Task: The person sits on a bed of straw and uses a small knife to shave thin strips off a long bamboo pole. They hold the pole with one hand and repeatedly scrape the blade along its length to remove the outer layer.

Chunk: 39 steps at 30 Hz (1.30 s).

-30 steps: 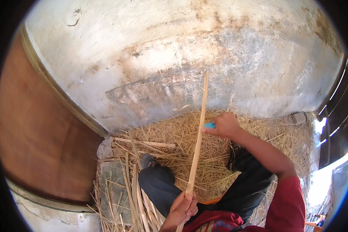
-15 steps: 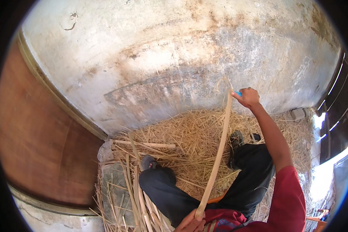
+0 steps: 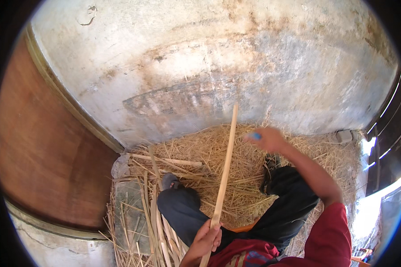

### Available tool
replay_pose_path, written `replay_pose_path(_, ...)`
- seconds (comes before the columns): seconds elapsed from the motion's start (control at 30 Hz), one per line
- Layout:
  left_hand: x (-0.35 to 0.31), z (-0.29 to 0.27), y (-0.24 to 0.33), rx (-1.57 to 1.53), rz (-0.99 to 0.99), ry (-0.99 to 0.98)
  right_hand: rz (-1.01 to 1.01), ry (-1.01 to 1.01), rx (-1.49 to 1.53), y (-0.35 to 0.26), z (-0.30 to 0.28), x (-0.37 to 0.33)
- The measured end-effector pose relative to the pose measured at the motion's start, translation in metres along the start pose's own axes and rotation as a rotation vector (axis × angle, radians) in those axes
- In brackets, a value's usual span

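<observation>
My left hand [image 3: 207,237], low in front of my red shirt, is wrapped round the lower part of a long pale bamboo strip [image 3: 226,171]. The strip slants up and away from me, and its far end stands free before the wall. To the right of that end, my right hand [image 3: 272,139] is closed on a blue-handled tool [image 3: 255,135]. Motion smears this hand, and the tool's working end cannot be made out. The tool is apart from the strip.
Shavings [image 3: 249,196] cover the floor between my dark-trousered legs. Several split strips [image 3: 158,227] lie at the left beside a grey slab [image 3: 131,202]. A stained wall [image 3: 200,58] rises ahead, with a brown door panel [image 3: 53,147] at the left and a small block [image 3: 344,136] at the right.
My right hand has come down and left, away from the strip's far end, where a thin curl hung. My left hand and the strip have shifted left, and the strip now stands steeper.
</observation>
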<state>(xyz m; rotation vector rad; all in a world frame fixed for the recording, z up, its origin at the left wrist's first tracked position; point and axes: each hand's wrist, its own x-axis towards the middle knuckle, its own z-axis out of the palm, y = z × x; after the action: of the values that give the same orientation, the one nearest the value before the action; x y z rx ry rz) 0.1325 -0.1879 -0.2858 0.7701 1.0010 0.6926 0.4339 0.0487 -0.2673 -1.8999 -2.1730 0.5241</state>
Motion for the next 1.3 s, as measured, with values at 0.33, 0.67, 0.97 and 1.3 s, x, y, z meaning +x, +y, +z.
replay_pose_path(0.33,0.033,0.003,0.027,-0.098,0.159,-0.09,-0.442,-0.049,-0.214,-0.082,0.034,-0.071)
replay_pose_path(0.67,0.015,0.013,0.036,0.2,0.163,0.015,-0.343,0.057,-0.216,-0.069,0.029,-0.055)
replay_pose_path(0.97,0.018,0.008,0.033,0.499,0.272,0.138,-0.651,0.377,-0.228,-0.06,0.041,-0.033)
replay_pose_path(1.3,-0.006,0.021,0.021,0.367,0.131,-0.023,-0.184,0.466,-0.314,0.034,0.007,0.038)
